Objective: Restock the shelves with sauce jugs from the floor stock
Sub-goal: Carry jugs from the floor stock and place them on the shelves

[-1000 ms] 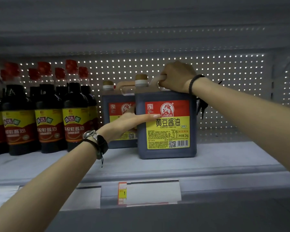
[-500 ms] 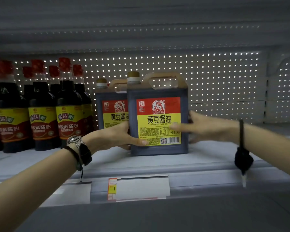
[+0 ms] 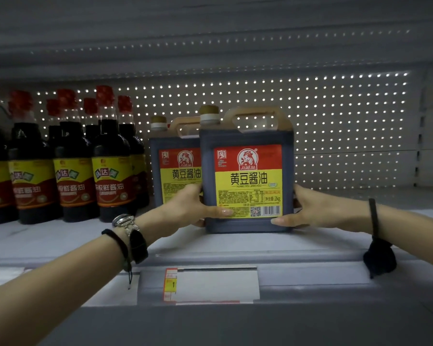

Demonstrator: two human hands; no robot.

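Front sauce jug (image 3: pixel 246 136) is being gripped between left hand (image 3: pixel 185 208) and right hand (image 3: pixel 318 212), thumbs curled over its lower front, base on shelf (image 3: pixel 60 236).

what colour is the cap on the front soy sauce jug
Dull golden brown; the cap sits above a white collar. Best seen in the head view.

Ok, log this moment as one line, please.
step: placing | front jug: upright on shelf, beside second jug | left hand: grips its left side | right hand: grips its right side
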